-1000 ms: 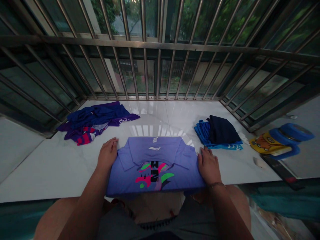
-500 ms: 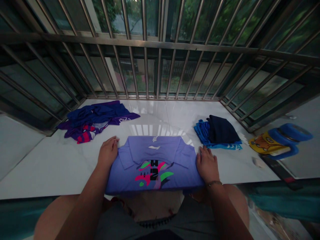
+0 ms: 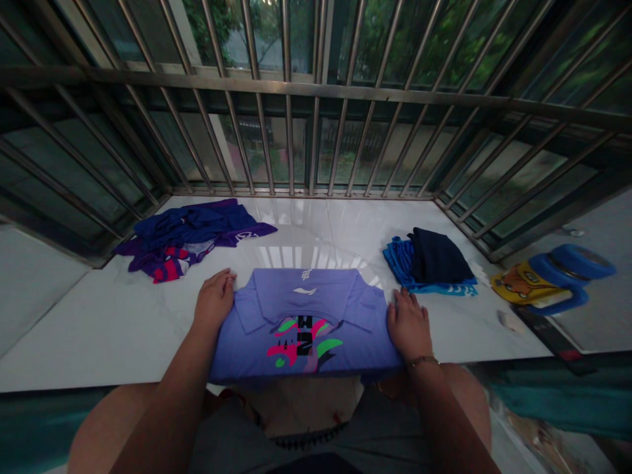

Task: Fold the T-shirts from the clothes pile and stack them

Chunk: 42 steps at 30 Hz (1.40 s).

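A lavender polo shirt (image 3: 316, 299) lies in front of me, its collar towards the window and its lower part hanging over the ledge's near edge. White marks show near the collar, and a pink, green and black print is on the front. My left hand (image 3: 215, 299) rests at the shirt's left side, fingers stretched forward and holding nothing. On the opposite side, my right hand (image 3: 411, 322) lies flat beside the shirt's right edge with its fingers apart, touching or close to the cloth. Its fingertips are near a folded stack of blue and dark clothes (image 3: 439, 257).
Crumpled blue and purple clothes (image 3: 197, 227) lie at the back left of the white ledge (image 3: 326, 230). A blue and yellow bottle (image 3: 548, 280) lies at the right by a dark strip (image 3: 555, 336). Metal bars (image 3: 316, 89) line the window behind.
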Tool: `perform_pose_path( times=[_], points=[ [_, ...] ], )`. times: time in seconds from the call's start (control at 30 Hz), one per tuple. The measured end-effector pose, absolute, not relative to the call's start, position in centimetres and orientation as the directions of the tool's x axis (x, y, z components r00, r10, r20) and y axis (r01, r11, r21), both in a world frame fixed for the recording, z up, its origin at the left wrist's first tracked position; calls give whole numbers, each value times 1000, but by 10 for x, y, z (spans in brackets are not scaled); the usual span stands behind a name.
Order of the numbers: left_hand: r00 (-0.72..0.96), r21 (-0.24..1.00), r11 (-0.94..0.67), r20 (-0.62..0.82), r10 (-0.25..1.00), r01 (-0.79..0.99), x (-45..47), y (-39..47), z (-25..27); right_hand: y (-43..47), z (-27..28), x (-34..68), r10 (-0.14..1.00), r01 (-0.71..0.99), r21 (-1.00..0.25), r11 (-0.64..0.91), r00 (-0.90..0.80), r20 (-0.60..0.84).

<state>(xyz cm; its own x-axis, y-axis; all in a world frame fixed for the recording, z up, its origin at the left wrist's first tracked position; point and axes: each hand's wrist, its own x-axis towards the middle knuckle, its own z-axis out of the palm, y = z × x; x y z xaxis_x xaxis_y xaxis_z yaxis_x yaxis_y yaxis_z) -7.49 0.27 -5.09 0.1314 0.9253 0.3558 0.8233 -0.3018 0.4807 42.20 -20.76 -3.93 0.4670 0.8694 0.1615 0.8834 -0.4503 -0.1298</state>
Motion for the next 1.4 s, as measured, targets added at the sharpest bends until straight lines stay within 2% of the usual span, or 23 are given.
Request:
perform_pose_path(
  times=[0.33,0.43,0.5,0.57,0.67,0.73,0.83,0.93,1.13,1.3,1.4],
  points=[
    [117,507,-273,317,941,818,-73,1,-44,-209,-42,424,871,885,-129,-447,464,161],
    [59,532,-239,332,941,813,-65,-6,-31,-209,-42,427,873,897,-153,-414,439,211],
    [71,535,-290,392,917,794,-46,-19,-19,-207,-39,428,878,919,-172,-356,392,276],
    [193,514,-442,466,864,735,-14,-40,-8,-202,-34,423,891,947,-177,-266,312,330],
    [490,476,-697,496,717,537,51,-78,-2,-186,-26,407,929,975,-171,-141,190,316],
    [635,452,-772,448,630,447,93,-101,-6,-173,-22,394,958,982,-161,-95,134,252],
    [731,374,-794,331,597,479,136,-121,-19,-159,-24,376,985,987,-144,-77,98,145],
    [722,339,-765,272,637,547,153,-124,-35,-154,-32,367,989,985,-142,-94,109,100],
    [720,341,-783,319,616,520,153,-115,-43,-160,-41,366,983,981,-165,-103,125,132],
    [614,463,-735,411,674,496,156,-113,-29,-160,-38,364,983,979,-169,-110,133,128],
    [600,509,-742,450,661,436,161,-116,-27,-159,-40,364,983,980,-170,-101,125,137]
  ],
)
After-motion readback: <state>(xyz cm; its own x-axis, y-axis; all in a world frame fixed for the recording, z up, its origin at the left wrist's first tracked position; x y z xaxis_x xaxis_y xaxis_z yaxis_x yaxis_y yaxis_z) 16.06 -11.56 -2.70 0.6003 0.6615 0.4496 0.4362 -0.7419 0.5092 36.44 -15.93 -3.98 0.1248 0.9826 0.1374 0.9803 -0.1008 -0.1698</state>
